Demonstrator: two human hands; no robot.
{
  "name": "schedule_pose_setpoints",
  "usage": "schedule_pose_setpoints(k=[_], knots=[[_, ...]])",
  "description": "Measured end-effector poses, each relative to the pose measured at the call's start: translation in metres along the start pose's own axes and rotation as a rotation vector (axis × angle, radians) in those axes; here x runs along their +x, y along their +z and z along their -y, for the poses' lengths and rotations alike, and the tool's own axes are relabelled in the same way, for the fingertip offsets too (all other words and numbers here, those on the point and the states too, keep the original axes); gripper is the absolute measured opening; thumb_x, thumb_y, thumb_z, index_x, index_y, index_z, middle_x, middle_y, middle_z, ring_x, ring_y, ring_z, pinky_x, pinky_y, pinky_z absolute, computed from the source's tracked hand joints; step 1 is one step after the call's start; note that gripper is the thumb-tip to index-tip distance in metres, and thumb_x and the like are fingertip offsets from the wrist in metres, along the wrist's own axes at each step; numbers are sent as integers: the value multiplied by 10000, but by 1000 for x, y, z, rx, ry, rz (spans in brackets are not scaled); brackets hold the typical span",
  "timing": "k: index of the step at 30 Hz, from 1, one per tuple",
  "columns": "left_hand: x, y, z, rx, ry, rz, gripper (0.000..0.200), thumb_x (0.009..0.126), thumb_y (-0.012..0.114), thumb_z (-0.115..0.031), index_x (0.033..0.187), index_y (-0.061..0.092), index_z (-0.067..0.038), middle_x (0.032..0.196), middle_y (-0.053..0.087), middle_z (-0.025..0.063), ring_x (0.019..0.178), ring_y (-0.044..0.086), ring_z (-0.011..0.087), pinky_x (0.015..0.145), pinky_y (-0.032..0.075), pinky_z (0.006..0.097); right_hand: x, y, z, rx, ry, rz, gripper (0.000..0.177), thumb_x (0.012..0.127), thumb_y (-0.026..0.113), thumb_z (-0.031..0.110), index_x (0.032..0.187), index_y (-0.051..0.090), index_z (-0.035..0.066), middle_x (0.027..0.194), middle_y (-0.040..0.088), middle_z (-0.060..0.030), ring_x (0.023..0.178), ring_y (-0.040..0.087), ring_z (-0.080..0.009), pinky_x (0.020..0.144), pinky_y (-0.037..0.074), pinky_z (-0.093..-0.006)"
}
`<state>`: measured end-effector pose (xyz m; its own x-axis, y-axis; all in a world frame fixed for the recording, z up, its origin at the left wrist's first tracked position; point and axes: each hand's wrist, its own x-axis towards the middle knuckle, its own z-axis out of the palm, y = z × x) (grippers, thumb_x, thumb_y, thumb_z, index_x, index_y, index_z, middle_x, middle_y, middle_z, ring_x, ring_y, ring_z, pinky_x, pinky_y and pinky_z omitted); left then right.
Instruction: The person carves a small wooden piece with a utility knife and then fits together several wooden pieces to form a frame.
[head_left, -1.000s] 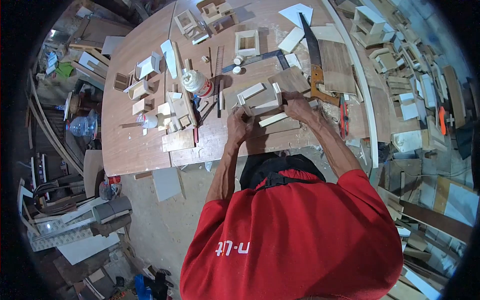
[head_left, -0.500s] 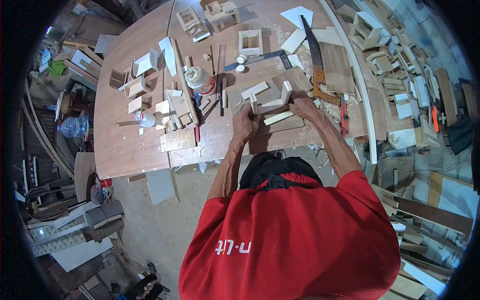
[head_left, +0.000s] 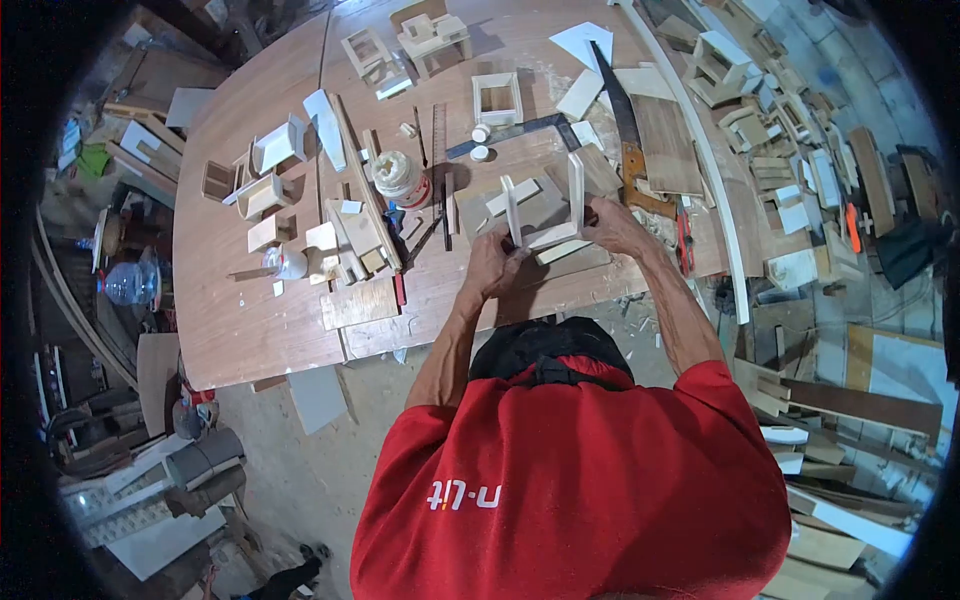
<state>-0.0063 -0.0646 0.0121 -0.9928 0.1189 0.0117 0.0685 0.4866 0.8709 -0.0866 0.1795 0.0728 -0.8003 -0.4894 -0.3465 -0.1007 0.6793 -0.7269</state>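
A small U-shaped wooden frame (head_left: pixel 552 236), with two upright sides joined by a bottom piece, is held between both hands near the table's front edge. My left hand (head_left: pixel 494 262) is closed on its left lower corner. My right hand (head_left: pixel 612 228) grips the right side low down, and some of its fingers are hidden behind the wood. Under and behind the frame lie a flat board (head_left: pixel 535 208) and a pale wood strip (head_left: pixel 562 252). A handsaw (head_left: pixel 628 130) with a wooden handle rests to the right, beside red-handled pliers (head_left: pixel 685 240).
On the wooden table (head_left: pixel 250 345) stand an open white jar (head_left: pixel 400 180), a metal square (head_left: pixel 520 130), two small white caps and several miniature wooden furniture pieces (head_left: pixel 497 97). A long white strip (head_left: pixel 700 150) runs along the right. Wood scraps crowd the floor on both sides.
The wooden frame has been raised and tilted, so its two sides now stand taller in view. Both hands keep their hold and have moved slightly. The camera view has shifted a little.
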Motion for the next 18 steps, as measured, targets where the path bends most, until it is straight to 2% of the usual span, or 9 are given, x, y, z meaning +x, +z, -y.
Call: schedule_pose_setpoints(k=[4,7,10,12,16,18], knots=[[13,-15,-8,-154,-11,117,242,780,680,-110,986,666,16,772,683,132,666,624,181,611,498,333,-8,-2,-7,23,-71,-104,472,767,650,123,1228,569,67,991,674,-208,902,646,-319,811,494,-408],[20,-37,-32,-439,-312,288,251,760,700,-118,931,672,65,761,658,97,651,626,160,569,501,292,-11,-9,0,68,-144,-66,498,770,655,93,1256,548,66,972,678,-188,875,640,-271,791,496,-384],[30,-38,-31,-357,-398,303,270,752,725,-121,936,674,69,752,647,87,629,616,156,549,503,292,-17,-9,7,154,-138,-105,481,793,668,88,1259,548,65,973,684,-159,885,632,-218,775,495,-358],[34,-37,-21,-403,-417,332,273,753,739,-126,942,678,62,762,651,89,623,615,160,548,508,292,-13,-7,2,257,-79,-24,517,838,681,103,1321,509,35,979,674,-87,870,594,-160,770,490,-328],[42,-30,-6,-431,-462,360,294,755,774,-153,948,683,49,776,659,92,626,622,169,562,519,290,-4,-5,-19,235,16,76,481,852,657,67,1312,520,33,1013,663,-62,877,586,-111,745,489,-280],[47,-26,-3,-472,-492,364,295,759,778,-148,950,675,52,768,652,86,636,622,169,575,524,289,4,3,-36,338,-10,44,434,872,637,58,1292,532,31,929,641,-21,812,557,-86,690,472,-269]])
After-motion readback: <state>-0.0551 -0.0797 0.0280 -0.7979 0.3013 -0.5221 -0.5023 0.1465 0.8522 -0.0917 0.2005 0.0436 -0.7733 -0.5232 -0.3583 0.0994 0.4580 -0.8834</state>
